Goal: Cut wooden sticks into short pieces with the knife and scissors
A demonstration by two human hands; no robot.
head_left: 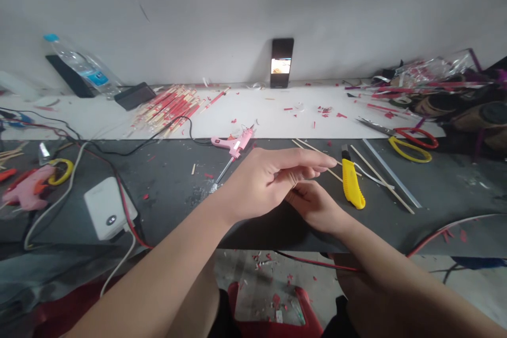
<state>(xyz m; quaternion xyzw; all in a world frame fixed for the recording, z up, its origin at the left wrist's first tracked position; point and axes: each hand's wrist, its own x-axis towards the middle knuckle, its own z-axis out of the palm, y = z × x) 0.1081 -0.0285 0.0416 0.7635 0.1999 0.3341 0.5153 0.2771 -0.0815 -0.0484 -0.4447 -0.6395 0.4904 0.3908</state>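
My left hand (pixel 269 177) is above the table's front half, its fingers stretched out to the right and held close together. Nothing shows in its grasp. Below and touching it is my right hand (pixel 317 206), whose fingers are mostly covered by the left, so their grip is hidden. Just right of the hands lies a yellow utility knife (pixel 351 182). Thin wooden sticks (pixel 380 177) and a clear glue stick (pixel 392 171) are beside it. Behind my left hand, a pink hot glue gun (pixel 235 142) rests on its wire stand.
Scissors (pixel 412 140) with red and yellow handles lie at right. A phone (pixel 282 63) leans on the wall. Red-wrapped sticks (pixel 168 108), a water bottle (pixel 85 66) and a white power bank (pixel 109 208) are at left. Cables (pixel 122 195) cross the table.
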